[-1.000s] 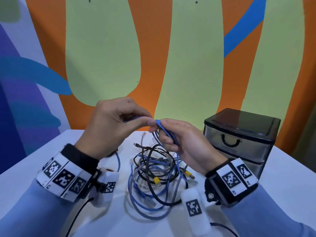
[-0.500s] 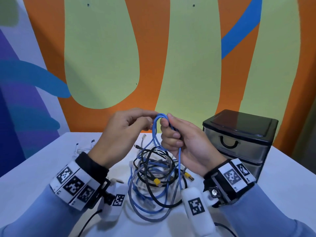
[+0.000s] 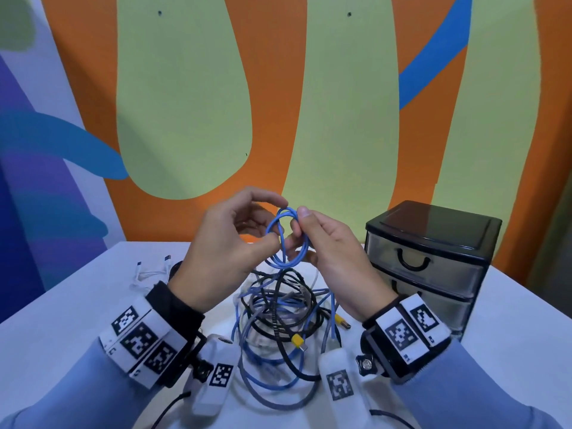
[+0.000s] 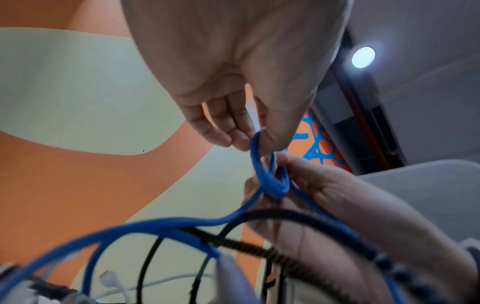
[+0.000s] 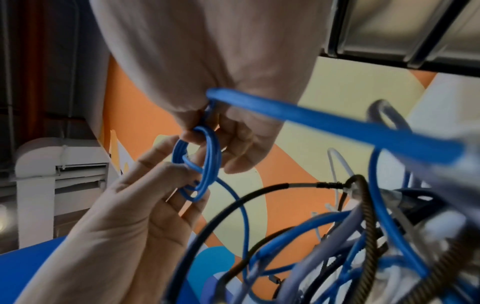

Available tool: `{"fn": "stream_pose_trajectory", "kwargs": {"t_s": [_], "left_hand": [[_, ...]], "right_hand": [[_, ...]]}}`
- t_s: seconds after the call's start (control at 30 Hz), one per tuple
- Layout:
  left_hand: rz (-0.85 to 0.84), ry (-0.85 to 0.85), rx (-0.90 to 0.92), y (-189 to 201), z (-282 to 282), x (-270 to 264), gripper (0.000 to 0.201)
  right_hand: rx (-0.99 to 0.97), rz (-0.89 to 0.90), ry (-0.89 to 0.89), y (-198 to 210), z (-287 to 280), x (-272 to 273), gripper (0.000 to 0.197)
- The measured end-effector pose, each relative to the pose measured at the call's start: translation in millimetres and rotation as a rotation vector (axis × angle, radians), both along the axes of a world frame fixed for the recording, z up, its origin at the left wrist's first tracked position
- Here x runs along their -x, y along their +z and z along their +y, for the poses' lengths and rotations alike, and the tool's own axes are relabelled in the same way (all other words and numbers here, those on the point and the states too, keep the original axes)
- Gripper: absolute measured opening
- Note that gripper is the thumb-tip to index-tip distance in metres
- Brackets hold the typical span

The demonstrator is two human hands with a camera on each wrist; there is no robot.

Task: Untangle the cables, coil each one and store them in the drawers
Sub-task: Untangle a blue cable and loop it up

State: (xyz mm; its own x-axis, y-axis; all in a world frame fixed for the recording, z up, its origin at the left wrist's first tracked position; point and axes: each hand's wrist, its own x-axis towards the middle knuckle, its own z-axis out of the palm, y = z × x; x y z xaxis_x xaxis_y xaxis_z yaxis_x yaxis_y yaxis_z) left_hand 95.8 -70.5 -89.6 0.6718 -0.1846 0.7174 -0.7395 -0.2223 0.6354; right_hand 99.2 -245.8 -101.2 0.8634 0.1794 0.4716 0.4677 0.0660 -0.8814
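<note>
early: both hands [image 3: 229, 239] [image 3: 334, 252] pinch a small blue cable [image 3: 286, 239] coil above the tangle [image 3: 278, 323], rest still knotted, drawers [image 3: 427, 264] left of nothing stored, shut.

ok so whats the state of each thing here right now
blue cable: partly coiled into small loops, rest trailing into the pile
left hand: pinching the loops
right hand: gripping the loops
cable pile: tangled, on the table
drawers: both visible ones closed
white cable: loose, apart from the pile

no readable text; only square black-and-white coded markers on the wristbands [image 3: 408, 329]
</note>
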Motion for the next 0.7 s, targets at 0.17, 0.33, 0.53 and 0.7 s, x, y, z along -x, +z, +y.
{"fn": "stream_pose_trajectory", "kwargs": {"t_s": [0.17, 0.33, 0.53, 0.7], "left_hand": [[-0.339, 0.151, -0.186, -4, -2, -1, 0.029], [-0.179, 0.082, 0.029, -6, -3, -4, 0.014], [0.098, -0.095, 0.259, 2, -8, 6, 0.012], [0.363, -0.158, 0.360, 6, -4, 4, 0.020]], "right_hand": [[-0.173, 0.078, 0.057, -3, 0, -3, 0.039], [-0.206, 0.046, 0.073, -3, 5, -3, 0.039], [-0.131, -0.065, -0.062, -5, 7, -5, 0.041], [-0.026, -0.097, -0.081, -6, 4, -3, 0.040]]}}
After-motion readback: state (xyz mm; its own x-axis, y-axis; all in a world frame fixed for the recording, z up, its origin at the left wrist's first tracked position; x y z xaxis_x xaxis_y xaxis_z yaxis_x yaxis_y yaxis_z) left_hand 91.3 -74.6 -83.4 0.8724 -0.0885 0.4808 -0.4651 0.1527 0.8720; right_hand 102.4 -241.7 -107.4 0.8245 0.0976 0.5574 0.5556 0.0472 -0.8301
